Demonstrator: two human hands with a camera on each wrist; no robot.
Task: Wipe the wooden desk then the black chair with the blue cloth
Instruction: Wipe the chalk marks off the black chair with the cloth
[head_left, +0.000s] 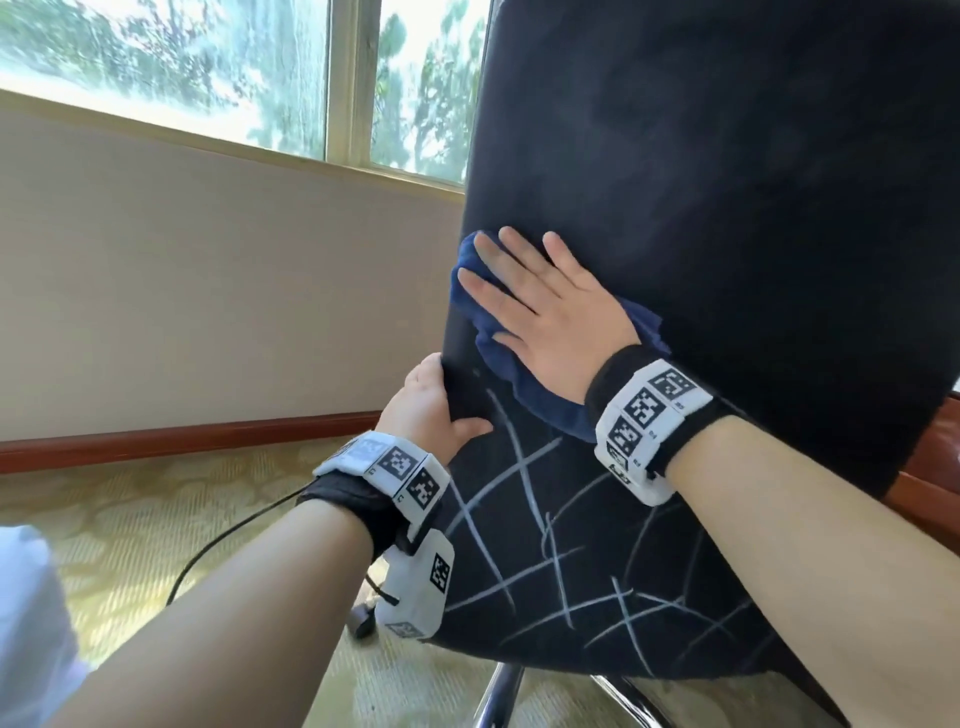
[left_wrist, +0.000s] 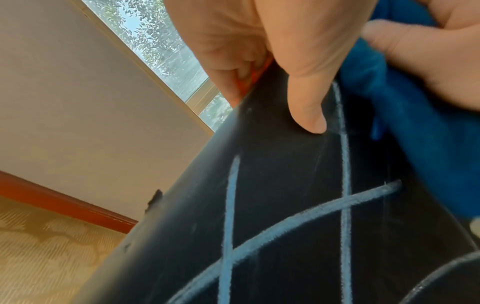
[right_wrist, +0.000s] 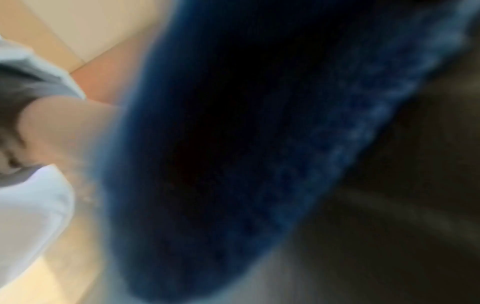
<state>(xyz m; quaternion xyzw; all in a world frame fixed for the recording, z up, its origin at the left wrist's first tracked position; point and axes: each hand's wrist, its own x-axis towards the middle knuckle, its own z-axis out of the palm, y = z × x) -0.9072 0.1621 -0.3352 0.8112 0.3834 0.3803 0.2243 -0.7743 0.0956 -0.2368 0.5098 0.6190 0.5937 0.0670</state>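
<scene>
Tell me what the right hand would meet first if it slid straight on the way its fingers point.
Likely nothing solid: the right hand points up-left along the black chair, so it would pass the chair's edge toward the wall.

Wide window with pale yellowish wooden frame (head_left: 340, 83) at upper left, vertical mullion splitting two panes, blurry green trees outside. Plain beige wall (head_left: 208, 291) below the sill. Reddish-brown wooden skirting board (head_left: 182, 441) runs along the wall's foot, touching the yellow-green patterned carpet (head_left: 130, 540). Thin black cable (head_left: 223, 540) curves across the carpet. Small dark castor wheel (head_left: 362, 621) sits on the carpet. Blurred white fabric (head_left: 26, 623) at the lower left edge. Left wrist view shows the same wall (left_wrist: 78, 102), skirting board (left_wrist: 64, 202) and carpet (left_wrist: 52, 257).
</scene>
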